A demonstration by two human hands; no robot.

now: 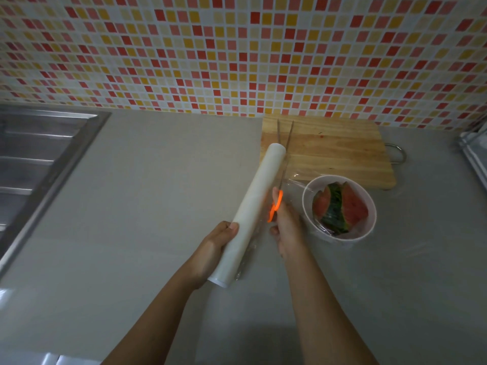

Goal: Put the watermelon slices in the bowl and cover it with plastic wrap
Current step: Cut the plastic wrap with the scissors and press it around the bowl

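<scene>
A white bowl (pixel 340 236) stands on the grey counter and holds watermelon slices (pixel 342 206), red flesh and green rind, under a sheet of clear plastic wrap (pixel 295 185). That sheet stretches left from the bowl to a long white roll of wrap (pixel 253 206). My left hand (pixel 218 248) grips the roll near its lower end and holds it tilted above the counter. My right hand (pixel 287 227) holds orange-handled scissors (pixel 275 206), their blades spread apart and pointing away over the sheet, between roll and bowl.
A wooden cutting board (pixel 342 151) lies behind the bowl against the tiled wall, with a metal loop (pixel 398 154) at its right. A steel sink (pixel 34 164) fills the left side. A rack edge (pixel 474 154) shows at the far right.
</scene>
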